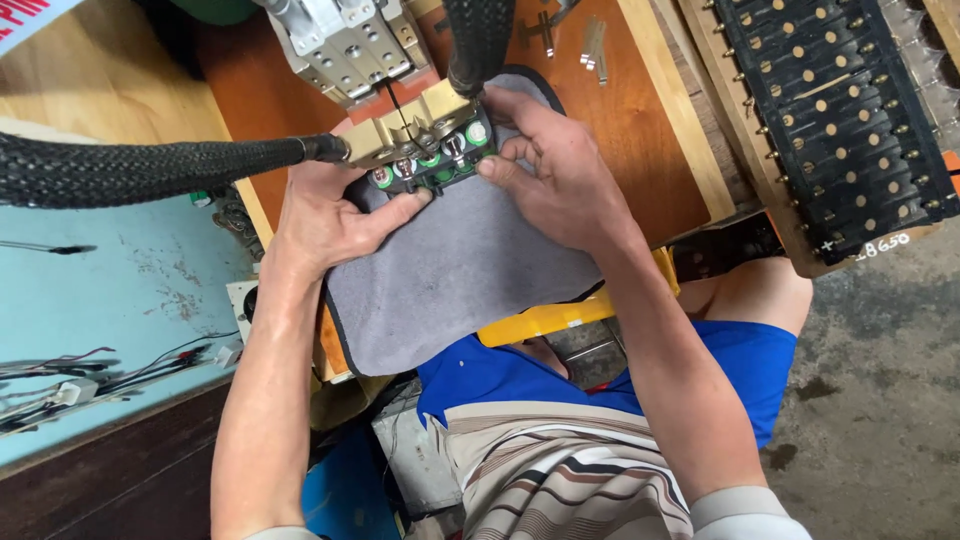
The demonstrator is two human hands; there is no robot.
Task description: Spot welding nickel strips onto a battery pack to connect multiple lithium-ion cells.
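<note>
A small battery pack [432, 165] of green-capped cells is held on a grey cloth [455, 270] under brass welding electrodes [415, 125]. It is pinched by the fingers of the left hand [325, 215] and right hand [555, 175]. Fingertips lie just beside the electrodes; a burn or a slipped, misaligned pack is judged possible.

Black braided hose [150, 168] runs off the left edge. Small green-capped cells [425, 165] partly hidden beneath brass welding head [415, 125] and fingers [500, 165].
</note>
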